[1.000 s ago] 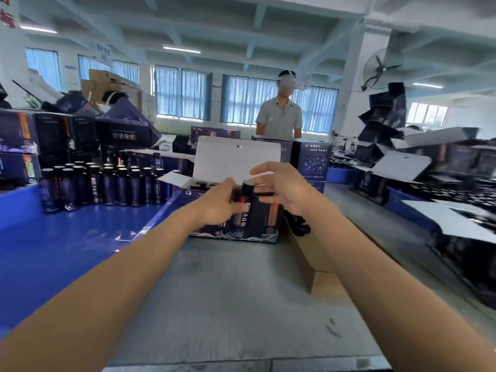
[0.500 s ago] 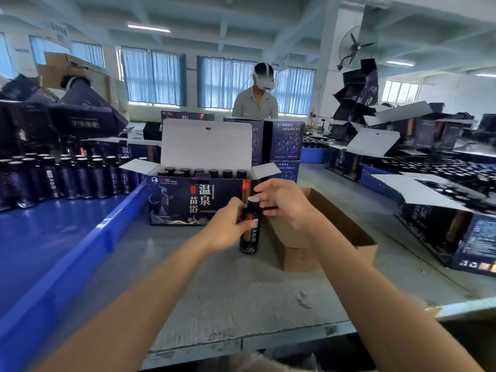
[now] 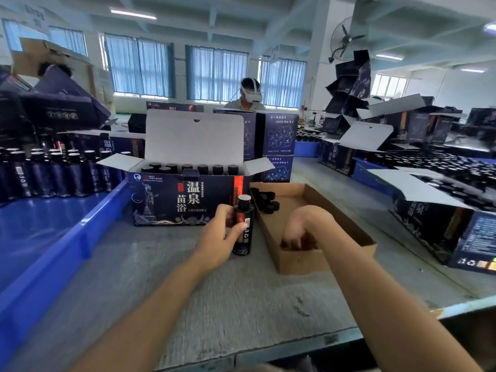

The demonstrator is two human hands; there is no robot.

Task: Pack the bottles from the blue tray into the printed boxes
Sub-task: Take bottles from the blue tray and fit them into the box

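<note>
Head view. Left grip (image 3: pixel 222 237) wraps one dark bottle (image 3: pixel 243 226), which is upright with its base on the grey surface (image 3: pixel 188 291), just in front of the printed box (image 3: pixel 171 200) and beside the cardboard tray (image 3: pixel 335 210). Right grip (image 3: pixel 300 229) dips into that tray, fingers curled down over something dark; cannot tell whether it has anything. Loose black caps (image 3: pixel 265 201) lie at the tray's far end. Box lid stands open, packed bottles (image 3: pixel 202 169) in a row inside. Spare bottles (image 3: pixel 53 173) wait in the blue tray (image 3: pixel 88 226) on the left.

Risks, as I judge them: the bottle is tall, narrow and steadied one-handed, so a slack hold or a knock from the right arm would tip it. Going in, its base may catch the front tab (image 3: pixel 191 173) or side flap (image 3: pixel 259 165) and drag the box.
</note>
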